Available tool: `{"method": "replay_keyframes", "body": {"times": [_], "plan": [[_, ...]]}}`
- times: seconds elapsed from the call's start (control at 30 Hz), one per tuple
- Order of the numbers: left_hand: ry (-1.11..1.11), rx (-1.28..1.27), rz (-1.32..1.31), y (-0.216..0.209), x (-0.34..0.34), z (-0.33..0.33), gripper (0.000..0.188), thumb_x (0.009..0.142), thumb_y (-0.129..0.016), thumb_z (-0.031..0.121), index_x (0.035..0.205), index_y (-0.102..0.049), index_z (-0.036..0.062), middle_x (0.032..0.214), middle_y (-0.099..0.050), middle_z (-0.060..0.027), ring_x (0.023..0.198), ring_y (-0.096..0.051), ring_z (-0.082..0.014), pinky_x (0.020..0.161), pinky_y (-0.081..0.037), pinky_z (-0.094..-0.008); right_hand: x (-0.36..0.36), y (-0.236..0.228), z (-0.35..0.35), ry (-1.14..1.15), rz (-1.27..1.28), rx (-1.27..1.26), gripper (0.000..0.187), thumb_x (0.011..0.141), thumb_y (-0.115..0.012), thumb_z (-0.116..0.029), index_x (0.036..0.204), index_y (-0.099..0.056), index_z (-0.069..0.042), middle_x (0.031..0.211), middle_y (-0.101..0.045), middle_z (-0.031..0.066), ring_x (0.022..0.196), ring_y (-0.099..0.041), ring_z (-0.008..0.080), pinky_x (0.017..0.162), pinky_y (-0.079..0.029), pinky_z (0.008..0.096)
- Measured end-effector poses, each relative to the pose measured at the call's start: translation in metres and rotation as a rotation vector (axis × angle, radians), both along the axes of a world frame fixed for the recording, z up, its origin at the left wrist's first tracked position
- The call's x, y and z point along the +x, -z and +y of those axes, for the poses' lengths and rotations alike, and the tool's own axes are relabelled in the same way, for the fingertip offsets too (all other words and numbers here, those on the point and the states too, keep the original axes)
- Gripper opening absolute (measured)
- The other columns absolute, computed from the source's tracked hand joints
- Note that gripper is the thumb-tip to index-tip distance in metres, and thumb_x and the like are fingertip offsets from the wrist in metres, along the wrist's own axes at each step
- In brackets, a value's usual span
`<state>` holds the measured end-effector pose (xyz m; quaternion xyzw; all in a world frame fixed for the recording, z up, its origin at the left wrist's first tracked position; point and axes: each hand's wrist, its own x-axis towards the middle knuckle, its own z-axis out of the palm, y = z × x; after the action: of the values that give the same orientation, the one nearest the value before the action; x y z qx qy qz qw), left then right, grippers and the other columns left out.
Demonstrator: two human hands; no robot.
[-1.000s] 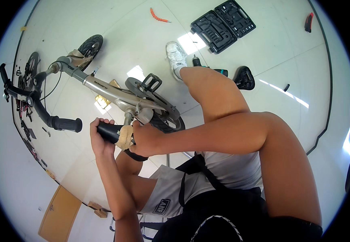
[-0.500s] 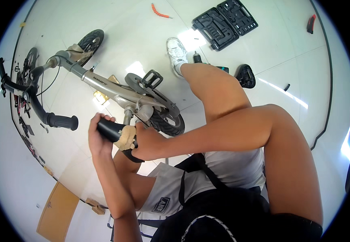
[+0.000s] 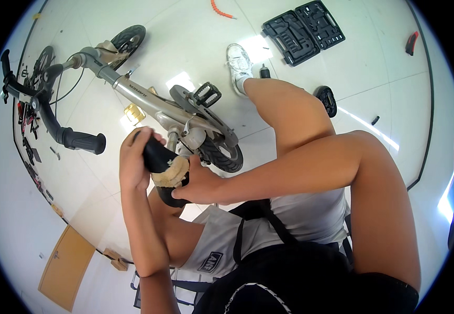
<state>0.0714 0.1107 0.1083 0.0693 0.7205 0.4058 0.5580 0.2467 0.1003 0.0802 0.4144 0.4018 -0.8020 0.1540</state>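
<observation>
A small silver-grey bicycle (image 3: pixel 143 99) stands on the floor before me, its handlebar to the left. At its seat post (image 3: pixel 172 138) is a black bicycle saddle (image 3: pixel 156 155) with a torn beige patch that looks like bare foam. My left hand (image 3: pixel 134 159) wraps round the saddle's far left end, fingers curled over it. My right hand (image 3: pixel 203 180) grips the saddle's other end, next to the beige patch. Some of its fingers are hidden under the saddle, so the joint with the post is partly out of sight.
Beyond my shoe lies an open black tool case (image 3: pixel 303 34). A drill (image 3: pixel 264 71) is partly hidden behind my leg, and a black pedal-like part (image 3: pixel 326 99) lies beside my knee. Farther off are an orange flexible shaft (image 3: pixel 220 10) and a red-black knife-like tool (image 3: pixel 411 43).
The view has shifted slightly. The saddle and both hands appear a little farther right, and the saddle's left end looks turned more upward. Both hands keep their hold.
</observation>
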Motion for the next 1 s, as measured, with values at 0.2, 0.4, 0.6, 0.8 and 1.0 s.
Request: {"method": "replay_keyframes", "body": {"times": [0.2, 0.4, 0.6, 0.8, 1.0], "plan": [[-0.474, 0.065, -0.171, -0.003, -0.008, -0.029, 0.017, 0.097, -0.062, 0.02, 0.1, -0.059, 0.0032, 0.087, -0.062, -0.0095, 0.087, -0.062, -0.0231, 0.085, -0.052, -0.036, 0.009, -0.009, 0.055, -0.31, 0.161, 0.196, 0.085, 0.072, -0.076, -0.044, 0.125, -0.041, 0.013, 0.104, -0.066, 0.0276, 0.093, -0.07, 0.0371, 0.082, -0.056, 0.0396], [0.213, -0.043, 0.122, -0.014, 0.014, 0.005, 0.022, 0.098, -0.059, 0.022, 0.095, -0.061, 0.0005, 0.083, -0.064, -0.0071, 0.077, -0.063, -0.0164, 0.073, -0.052, -0.0283, -0.002, -0.011, -0.017, 0.057, -0.002, 0.039, 0.093, 0.075, -0.08, -0.039, 0.13, -0.023, 0.009, 0.119, -0.056, 0.027, 0.112, -0.062, 0.0352, 0.093, -0.051, 0.0369], [0.01, 0.045, -0.043, -0.014, 0.0, -0.01, 0.026, 0.097, -0.061, 0.024, 0.105, -0.059, -0.0002, 0.09, -0.064, -0.0102, 0.089, -0.063, -0.0221, 0.084, -0.052, -0.0337, 0.008, -0.024, 0.024, 0.005, 0.047, -0.175, 0.094, 0.078, -0.08, -0.042, 0.135, -0.027, 0.011, 0.127, -0.052, 0.0252, 0.12, -0.056, 0.0278, 0.096, -0.047, 0.0333], [-0.452, 0.088, -0.122, -0.01, -0.002, -0.032, 0.02, 0.097, -0.06, 0.022, 0.103, -0.058, 0.0028, 0.092, -0.062, -0.01, 0.096, -0.06, -0.0254, 0.09, -0.05, -0.0371, 0.01, -0.028, 0.078, -0.393, 0.134, 0.043, 0.094, 0.075, -0.078, -0.051, 0.127, -0.038, 0.016, 0.12, -0.057, 0.0305, 0.113, -0.062, 0.0344, 0.093, -0.049, 0.0332], [0.126, 0.002, 0.181, -0.014, 0.01, 0.0, 0.021, 0.094, -0.065, 0.02, 0.093, -0.06, -0.0001, 0.079, -0.064, -0.0066, 0.073, -0.061, -0.0134, 0.071, -0.05, -0.0272, -0.006, -0.016, -0.008, 0.021, -0.005, 0.096, 0.091, 0.077, -0.078, -0.041, 0.129, -0.027, 0.012, 0.123, -0.054, 0.031, 0.113, -0.061, 0.0343, 0.094, -0.05, 0.0357]]}}
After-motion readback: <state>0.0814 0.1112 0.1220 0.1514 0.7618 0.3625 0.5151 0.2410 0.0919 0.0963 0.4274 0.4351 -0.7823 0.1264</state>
